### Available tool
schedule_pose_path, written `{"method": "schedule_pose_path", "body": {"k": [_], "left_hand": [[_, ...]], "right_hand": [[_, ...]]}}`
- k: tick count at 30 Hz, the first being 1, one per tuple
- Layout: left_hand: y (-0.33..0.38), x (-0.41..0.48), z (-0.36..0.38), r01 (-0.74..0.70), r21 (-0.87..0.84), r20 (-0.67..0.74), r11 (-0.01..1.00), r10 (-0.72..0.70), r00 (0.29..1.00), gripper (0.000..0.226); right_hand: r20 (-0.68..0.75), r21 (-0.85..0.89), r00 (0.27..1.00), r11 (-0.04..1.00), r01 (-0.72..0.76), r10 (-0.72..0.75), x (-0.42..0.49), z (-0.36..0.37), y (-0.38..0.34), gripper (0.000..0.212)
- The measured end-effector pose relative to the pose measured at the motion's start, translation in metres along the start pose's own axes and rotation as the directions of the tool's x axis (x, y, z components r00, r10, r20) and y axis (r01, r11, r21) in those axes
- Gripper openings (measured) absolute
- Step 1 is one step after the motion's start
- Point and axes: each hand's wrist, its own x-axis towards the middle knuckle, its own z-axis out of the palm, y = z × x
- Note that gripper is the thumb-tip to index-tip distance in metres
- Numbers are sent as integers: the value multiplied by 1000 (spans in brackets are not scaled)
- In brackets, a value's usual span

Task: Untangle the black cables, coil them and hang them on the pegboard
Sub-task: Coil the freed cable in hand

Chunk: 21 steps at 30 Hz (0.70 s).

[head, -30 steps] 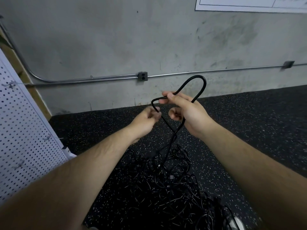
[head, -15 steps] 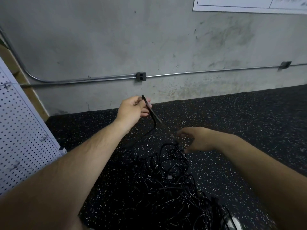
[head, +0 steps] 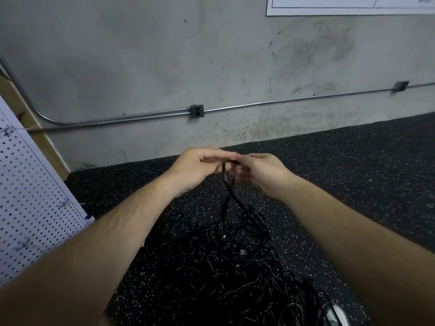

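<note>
A black cable is held up between two hands that are close together above the floor. The left hand is curled round its upper part, and the blurred right hand is pinched on the same strand just beside it. The cable is hung down into the tangled cable pile on the floor. The pegboard is seen at the left.

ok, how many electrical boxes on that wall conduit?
2. An outlet box sits mid-wall on the conduit. A smaller junction box is at the far right on the same run. More may lie past the frame edges or behind the pegboard.
</note>
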Motion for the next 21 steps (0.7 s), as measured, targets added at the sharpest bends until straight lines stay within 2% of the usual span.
{"method": "schedule_pose_path", "body": {"k": [2,5,7,11,13,14,16,19,21], "left_hand": [[-1,-2,-9,33,194,-18,980,-30,999,44],[-1,-7,-20,73,485,-178,871,16,984,52],[-5,-9,-22,105,518,-204,849,3,979,62],[-19,-6,-28,234,534,-241,812,-119,963,75],[-18,-3,-30,222,522,-227,824,-116,967,66],[-17,-1,-29,198,487,-198,851,-114,974,55],[-16,-1,-23,174,337,-122,925,-141,983,34],[-13,-4,-13,182,125,-50,975,-177,983,34],[-9,-5,-7,181,57,-59,982,-178,982,33]], "right_hand": [[22,-34,1000,999,20,-19,-1,-3,-6,15],[101,-159,994,986,48,-32,-5,-4,-9,28],[143,-211,987,972,104,-75,-6,-4,-9,32],[144,-225,974,953,202,-172,-10,-3,-13,29],[129,-202,972,954,221,-198,-12,-2,-15,30],[117,-189,971,956,226,-207,-12,-1,-15,30],[86,-151,974,964,220,-209,-12,1,-16,28],[31,-70,979,977,201,-200,-11,5,-15,26],[-26,-25,982,982,189,-190,-10,8,-15,24]]}}
